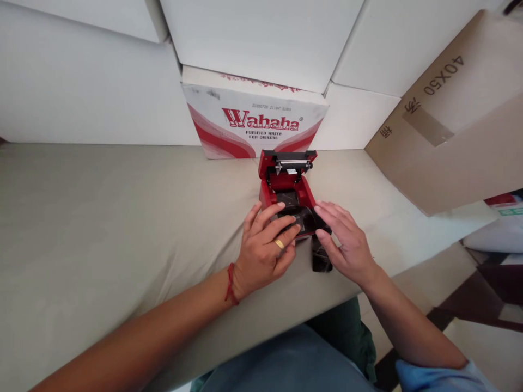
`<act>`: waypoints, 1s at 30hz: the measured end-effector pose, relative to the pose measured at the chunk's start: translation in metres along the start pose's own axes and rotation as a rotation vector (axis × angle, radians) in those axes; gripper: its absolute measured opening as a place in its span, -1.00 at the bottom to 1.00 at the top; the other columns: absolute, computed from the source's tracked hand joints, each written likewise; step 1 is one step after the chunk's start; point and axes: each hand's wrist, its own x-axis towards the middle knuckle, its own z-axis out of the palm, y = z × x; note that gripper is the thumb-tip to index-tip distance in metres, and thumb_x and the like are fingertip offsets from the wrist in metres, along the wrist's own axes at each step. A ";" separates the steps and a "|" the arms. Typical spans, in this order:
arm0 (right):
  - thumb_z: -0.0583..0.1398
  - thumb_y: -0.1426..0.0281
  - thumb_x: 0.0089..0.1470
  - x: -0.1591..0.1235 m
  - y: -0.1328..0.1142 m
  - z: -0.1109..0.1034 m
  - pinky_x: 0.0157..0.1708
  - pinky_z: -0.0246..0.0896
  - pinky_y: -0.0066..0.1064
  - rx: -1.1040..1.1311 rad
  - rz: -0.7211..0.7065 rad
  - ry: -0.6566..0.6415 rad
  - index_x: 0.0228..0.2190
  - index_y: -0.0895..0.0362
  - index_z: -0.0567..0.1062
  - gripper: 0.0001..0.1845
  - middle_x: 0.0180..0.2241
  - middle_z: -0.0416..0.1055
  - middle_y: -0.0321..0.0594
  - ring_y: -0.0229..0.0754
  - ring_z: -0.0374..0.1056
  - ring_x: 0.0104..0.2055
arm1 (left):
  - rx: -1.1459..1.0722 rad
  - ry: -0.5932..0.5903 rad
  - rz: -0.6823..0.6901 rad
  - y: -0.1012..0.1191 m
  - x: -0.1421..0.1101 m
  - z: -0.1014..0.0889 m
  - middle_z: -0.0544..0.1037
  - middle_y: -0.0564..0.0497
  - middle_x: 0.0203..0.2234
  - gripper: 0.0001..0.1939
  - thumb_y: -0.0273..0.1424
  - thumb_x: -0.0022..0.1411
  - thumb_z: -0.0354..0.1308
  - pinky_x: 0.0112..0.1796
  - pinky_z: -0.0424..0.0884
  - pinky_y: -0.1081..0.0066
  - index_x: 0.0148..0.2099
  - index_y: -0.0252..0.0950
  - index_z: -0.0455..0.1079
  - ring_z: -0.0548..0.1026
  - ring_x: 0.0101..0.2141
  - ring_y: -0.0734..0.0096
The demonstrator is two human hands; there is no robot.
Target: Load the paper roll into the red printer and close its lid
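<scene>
A small red and black printer [307, 191], which looks like a label printer, stands on the covered table with its lid [288, 161] raised. A metal bar and a dark roller show under the lid. My left hand [267, 242], with a ring and a red wrist cord, lies across the printer's front left with its fingers spread over the black part inside. At the printer's right side is my right hand [345, 239], fingers stretched out and the fingertips at its edge. Below the right thumb sits a dark glossy piece [322, 257]; whether it joins the printer I cannot tell.
Behind the printer a white and red water carton [261, 117] leans against stacked white boxes [261, 38]. A large brown cardboard box [445, 136] stands at the right. The table [102, 228] has a pale cloth cover, and its front edge runs close to my body.
</scene>
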 end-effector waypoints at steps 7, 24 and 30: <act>0.18 0.27 0.52 -0.004 0.004 0.009 0.52 0.26 0.21 0.028 -0.039 -0.086 0.33 -0.05 0.57 -0.55 0.36 0.58 -0.05 0.08 0.38 0.52 | 0.081 0.022 0.115 0.001 -0.001 -0.002 0.80 0.08 -0.02 -0.53 -0.48 0.38 0.29 0.37 0.36 -0.14 0.27 0.02 0.54 0.66 0.14 0.09; -0.06 -0.31 0.48 0.143 0.066 0.034 0.49 0.31 0.03 0.528 0.258 0.211 0.14 -0.02 0.71 -0.17 0.17 0.71 -0.14 0.02 0.53 0.37 | 0.222 0.042 0.232 0.007 0.010 -0.009 0.83 0.03 -0.16 -0.79 -0.55 0.49 0.25 0.23 0.41 0.10 0.09 -0.26 0.57 0.71 -0.10 0.30; 0.07 -0.05 0.57 0.098 0.041 0.013 0.48 0.32 0.05 0.370 0.136 0.213 -0.06 -0.06 0.80 -0.43 0.02 0.79 -0.23 -0.02 0.66 0.22 | 0.200 0.023 0.255 0.005 0.011 -0.010 0.82 -0.02 -0.16 -0.78 -0.58 0.45 0.28 0.18 0.44 0.07 0.09 -0.32 0.57 0.69 -0.08 0.25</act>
